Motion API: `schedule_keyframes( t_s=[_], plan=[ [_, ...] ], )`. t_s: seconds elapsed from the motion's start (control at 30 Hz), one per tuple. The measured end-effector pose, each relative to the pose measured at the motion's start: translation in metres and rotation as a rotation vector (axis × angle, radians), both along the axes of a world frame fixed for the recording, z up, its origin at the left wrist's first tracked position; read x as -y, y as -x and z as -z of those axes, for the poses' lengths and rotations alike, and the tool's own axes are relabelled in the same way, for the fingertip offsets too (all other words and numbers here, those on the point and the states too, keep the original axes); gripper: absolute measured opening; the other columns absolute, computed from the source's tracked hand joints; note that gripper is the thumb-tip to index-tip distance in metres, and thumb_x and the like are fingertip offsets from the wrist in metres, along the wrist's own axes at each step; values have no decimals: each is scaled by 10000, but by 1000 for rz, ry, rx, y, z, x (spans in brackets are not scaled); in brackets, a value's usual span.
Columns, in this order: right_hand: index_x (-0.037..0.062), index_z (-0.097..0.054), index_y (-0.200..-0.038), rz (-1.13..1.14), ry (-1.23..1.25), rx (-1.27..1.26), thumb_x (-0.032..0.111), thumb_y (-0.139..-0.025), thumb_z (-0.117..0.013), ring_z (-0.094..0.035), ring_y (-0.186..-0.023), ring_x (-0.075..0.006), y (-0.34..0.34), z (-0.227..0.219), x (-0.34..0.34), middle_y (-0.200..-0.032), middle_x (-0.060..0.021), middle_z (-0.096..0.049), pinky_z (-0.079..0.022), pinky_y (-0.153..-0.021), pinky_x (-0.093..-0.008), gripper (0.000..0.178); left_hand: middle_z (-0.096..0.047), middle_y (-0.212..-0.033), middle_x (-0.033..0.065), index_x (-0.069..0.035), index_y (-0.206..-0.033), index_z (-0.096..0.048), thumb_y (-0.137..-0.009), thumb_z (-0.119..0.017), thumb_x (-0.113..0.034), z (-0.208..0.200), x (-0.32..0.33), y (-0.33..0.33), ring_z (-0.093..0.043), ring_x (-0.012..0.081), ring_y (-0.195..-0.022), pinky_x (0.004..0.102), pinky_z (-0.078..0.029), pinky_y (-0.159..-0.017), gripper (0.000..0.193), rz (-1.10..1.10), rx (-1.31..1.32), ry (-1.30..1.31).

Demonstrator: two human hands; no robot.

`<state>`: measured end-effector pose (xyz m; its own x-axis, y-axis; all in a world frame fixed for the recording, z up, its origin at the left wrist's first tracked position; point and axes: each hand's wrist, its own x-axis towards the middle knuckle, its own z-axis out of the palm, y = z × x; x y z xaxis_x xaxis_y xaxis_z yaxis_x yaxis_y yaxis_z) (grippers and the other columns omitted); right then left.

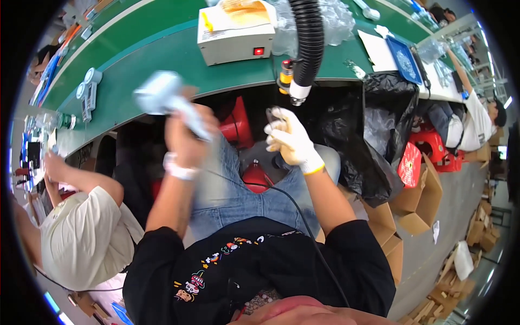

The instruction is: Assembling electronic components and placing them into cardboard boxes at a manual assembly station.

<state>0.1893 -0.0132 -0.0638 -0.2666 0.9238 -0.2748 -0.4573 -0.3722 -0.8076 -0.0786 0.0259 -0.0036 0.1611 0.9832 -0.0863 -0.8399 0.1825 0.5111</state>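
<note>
Over the near edge of the green bench, my left hand (189, 135) is closed round the handle of a light-blue device with a rounded head (160, 93); motion blurs both. My right hand (290, 138) wears a white glove, with fingers bent together at a small, thin dark thing too fine to name. Just above that glove hangs the metal-tipped nozzle (299, 92) of a black corrugated hose (307, 38). The two hands are apart, both above my lap.
A grey box with a lit red switch (235, 40) stands on the green bench (130, 62). Clear plastic bags (336, 24) lie behind the hose. At right hang black bags (357, 141), near cardboard boxes (417, 197). A co-worker (89, 233) sits close on my left.
</note>
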Motion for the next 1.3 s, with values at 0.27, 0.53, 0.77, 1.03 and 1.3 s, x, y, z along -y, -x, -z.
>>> schedule_keyframes(
  t_s=[0.27, 0.53, 0.77, 1.03, 1.3],
  plan=[
    [67, -510, -1369, 191, 14, 30, 63, -886, -751, -653, -877, -164, -23, 16, 84, -1086, -75, -644, -576, -752, -343, 540, -637, -904, 82, -91, -1343, -485, -1053, -560, -275, 49, 4, -138, -655, 225, -764, 393, -553, -775, 352, 328, -139, 145],
    [-2, -510, -1370, 274, -105, 275, -5, -854, -763, -663, -932, -168, 2, -5, 69, -1200, -89, -641, -566, -805, -321, 575, -669, -1105, 121, -54, -1377, -427, -1003, -654, -201, 54, 8, -143, -683, 210, -1029, 378, -547, -941, 461, 337, -547, -319],
    [19, -523, -1365, 264, -700, 1004, 21, -854, -802, -644, -1019, -161, 7, -42, 55, -1288, -112, -640, -554, -830, -309, 582, -592, -1303, 165, -50, -1410, -372, -960, -694, -161, 25, 24, -99, -651, 257, -1174, 421, -534, -1003, 564, 35, -636, -565],
    [44, -501, -1433, 231, 89, -592, 418, -1064, -543, -674, -918, -223, 6, -50, 42, -1215, -195, -651, -559, -743, -294, 527, -569, -1341, 180, -98, -1432, -340, -906, -747, -184, 12, -12, -98, -666, 343, -1160, 470, -587, -936, 671, 222, -356, -218],
    [31, -451, -1486, 175, -380, 444, 309, -971, -658, -691, -940, -288, -29, -46, 50, -1213, -215, -670, -573, -807, -370, 621, -583, -1352, 146, -125, -1439, -423, -952, -683, -301, 23, -26, -82, -661, 301, -1183, 471, -614, -900, 580, 492, -228, -171]
  ],
)
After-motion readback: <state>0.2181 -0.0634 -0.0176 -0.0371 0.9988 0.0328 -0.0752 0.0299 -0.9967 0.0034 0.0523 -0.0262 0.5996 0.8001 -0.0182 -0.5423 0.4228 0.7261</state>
